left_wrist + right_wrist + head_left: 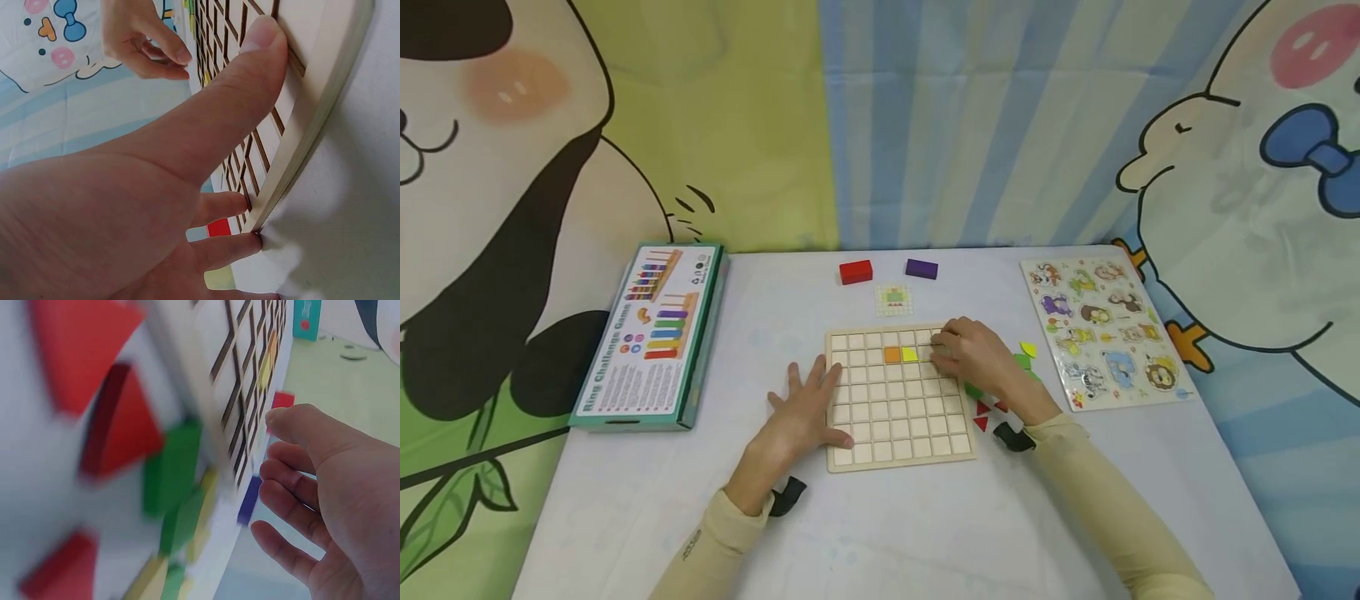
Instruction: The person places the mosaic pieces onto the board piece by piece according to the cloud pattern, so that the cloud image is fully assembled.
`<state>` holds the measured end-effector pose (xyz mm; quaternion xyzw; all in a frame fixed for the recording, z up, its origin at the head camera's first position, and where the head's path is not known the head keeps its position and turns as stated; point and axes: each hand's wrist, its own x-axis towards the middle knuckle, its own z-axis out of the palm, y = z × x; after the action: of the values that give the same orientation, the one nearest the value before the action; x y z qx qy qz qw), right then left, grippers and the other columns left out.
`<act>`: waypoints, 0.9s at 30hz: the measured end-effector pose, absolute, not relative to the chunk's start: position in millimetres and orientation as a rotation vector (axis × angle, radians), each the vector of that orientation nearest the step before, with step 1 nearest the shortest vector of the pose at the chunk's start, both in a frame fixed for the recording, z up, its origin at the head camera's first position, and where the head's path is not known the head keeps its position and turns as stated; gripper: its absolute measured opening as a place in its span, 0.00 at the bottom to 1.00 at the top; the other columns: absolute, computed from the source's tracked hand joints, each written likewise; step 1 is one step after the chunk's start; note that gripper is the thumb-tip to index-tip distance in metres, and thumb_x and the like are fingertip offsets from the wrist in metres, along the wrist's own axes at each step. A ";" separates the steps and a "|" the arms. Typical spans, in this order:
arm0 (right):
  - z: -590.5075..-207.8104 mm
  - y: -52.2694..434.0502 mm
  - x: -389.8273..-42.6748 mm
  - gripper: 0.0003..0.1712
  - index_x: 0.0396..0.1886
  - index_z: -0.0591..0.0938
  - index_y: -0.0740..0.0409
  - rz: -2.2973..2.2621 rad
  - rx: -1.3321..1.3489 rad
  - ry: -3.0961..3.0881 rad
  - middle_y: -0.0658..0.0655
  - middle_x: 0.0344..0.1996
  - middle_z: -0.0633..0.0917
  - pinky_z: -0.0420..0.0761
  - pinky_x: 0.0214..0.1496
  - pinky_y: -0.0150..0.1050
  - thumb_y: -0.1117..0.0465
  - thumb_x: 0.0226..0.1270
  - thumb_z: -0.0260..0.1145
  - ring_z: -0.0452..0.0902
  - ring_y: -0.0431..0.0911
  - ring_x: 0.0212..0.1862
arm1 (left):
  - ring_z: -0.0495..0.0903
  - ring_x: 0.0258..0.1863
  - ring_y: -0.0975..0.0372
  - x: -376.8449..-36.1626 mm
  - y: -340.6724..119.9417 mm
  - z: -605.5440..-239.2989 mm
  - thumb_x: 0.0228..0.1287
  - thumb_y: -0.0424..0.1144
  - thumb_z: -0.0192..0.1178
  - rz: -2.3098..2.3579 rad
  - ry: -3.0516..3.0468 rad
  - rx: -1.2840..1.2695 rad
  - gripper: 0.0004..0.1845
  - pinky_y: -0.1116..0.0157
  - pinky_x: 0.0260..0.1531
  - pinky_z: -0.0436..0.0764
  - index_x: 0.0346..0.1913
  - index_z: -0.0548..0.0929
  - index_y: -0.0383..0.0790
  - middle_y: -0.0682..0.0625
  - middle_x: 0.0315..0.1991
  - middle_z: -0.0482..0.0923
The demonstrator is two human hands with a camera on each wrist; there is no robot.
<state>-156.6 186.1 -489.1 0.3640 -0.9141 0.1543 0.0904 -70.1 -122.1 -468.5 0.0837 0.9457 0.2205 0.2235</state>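
Observation:
A wooden grid board (898, 454) lies in the middle of the white table. An orange tile (892, 355) and a yellow tile (910, 354) sit side by side in its second row. My left hand (805, 408) lies flat against the board's left edge with fingers spread, and its thumb (250, 75) rests on the frame. My right hand (966, 346) hovers over the board's upper right corner, fingers loosely curled and tips touching the cells. No piece shows in that hand in the right wrist view. Loose red triangles (981, 410) and green (1022, 361) and yellow pieces (1028, 349) lie just right of the board.
A red block (856, 272), a purple block (921, 268) and a small pattern card (894, 300) lie behind the board. An animal peg puzzle (1101, 333) sits at the right, a game box (651, 337) at the left. Cartoon curtains hang behind the table.

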 end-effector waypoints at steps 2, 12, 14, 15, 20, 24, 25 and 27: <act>-488.1 197.8 -155.2 0.14 0.44 0.90 0.61 0.455 1.042 -2.738 0.57 0.40 0.86 0.83 0.42 0.44 0.58 0.62 0.76 0.81 0.49 0.40 | 0.37 0.77 0.27 -70.3 -121.8 -468.4 0.42 0.51 0.83 0.610 2.609 0.230 0.65 0.17 0.57 0.51 0.81 0.54 0.40 0.35 0.82 0.42; -478.8 260.4 -142.1 0.16 0.45 0.89 0.64 0.402 0.863 -2.793 0.60 0.40 0.86 0.84 0.41 0.46 0.61 0.59 0.78 0.82 0.52 0.41 | 0.37 0.76 0.25 -71.7 -123.3 -469.2 0.42 0.51 0.82 0.602 2.599 0.237 0.65 0.17 0.56 0.51 0.81 0.53 0.39 0.34 0.82 0.41; -478.7 270.2 -138.7 0.15 0.45 0.89 0.63 0.393 0.820 -2.807 0.60 0.40 0.87 0.84 0.41 0.46 0.62 0.60 0.77 0.83 0.52 0.41 | 0.37 0.77 0.26 -72.3 -123.4 -470.0 0.42 0.51 0.83 0.606 2.595 0.236 0.66 0.17 0.57 0.51 0.81 0.53 0.39 0.34 0.82 0.40; -478.4 274.5 -136.8 0.15 0.45 0.89 0.63 0.389 0.797 -2.817 0.60 0.40 0.87 0.84 0.42 0.47 0.62 0.60 0.77 0.83 0.53 0.41 | 0.36 0.77 0.26 -72.6 -123.3 -470.4 0.42 0.51 0.82 0.608 2.591 0.237 0.66 0.17 0.57 0.50 0.81 0.53 0.39 0.34 0.82 0.40; -478.2 292.6 -129.2 0.15 0.46 0.89 0.63 0.336 0.698 -2.874 0.60 0.41 0.87 0.85 0.46 0.49 0.61 0.62 0.76 0.83 0.53 0.43 | 0.35 0.76 0.26 -72.1 -124.3 -471.7 0.43 0.51 0.82 0.627 2.582 0.250 0.65 0.17 0.57 0.48 0.81 0.52 0.39 0.33 0.82 0.40; -479.1 304.6 -125.7 0.16 0.48 0.88 0.64 0.337 0.635 -2.907 0.61 0.43 0.86 0.84 0.49 0.50 0.62 0.62 0.76 0.83 0.55 0.46 | 0.34 0.76 0.25 -72.2 -126.0 -473.3 0.44 0.50 0.82 0.645 2.578 0.241 0.65 0.16 0.57 0.46 0.81 0.52 0.39 0.33 0.82 0.39; -479.8 307.6 -124.9 0.16 0.48 0.88 0.64 0.337 0.617 -2.914 0.62 0.44 0.86 0.84 0.50 0.51 0.62 0.62 0.75 0.83 0.55 0.47 | 0.33 0.77 0.26 -72.5 -126.1 -473.7 0.44 0.50 0.82 0.649 2.576 0.238 0.65 0.16 0.57 0.46 0.81 0.51 0.39 0.34 0.82 0.38; -481.9 313.7 -123.0 0.17 0.50 0.88 0.64 0.331 0.575 -2.923 0.62 0.45 0.86 0.84 0.51 0.51 0.62 0.63 0.75 0.82 0.56 0.48 | 0.34 0.76 0.25 -73.1 -125.2 -475.0 0.44 0.50 0.82 0.652 2.579 0.247 0.65 0.16 0.56 0.46 0.81 0.52 0.39 0.33 0.82 0.39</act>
<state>-123.0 313.7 -481.9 0.1914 -0.9726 0.1101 0.0723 -73.1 -125.2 -475.0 0.0901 0.9388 0.2374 0.2327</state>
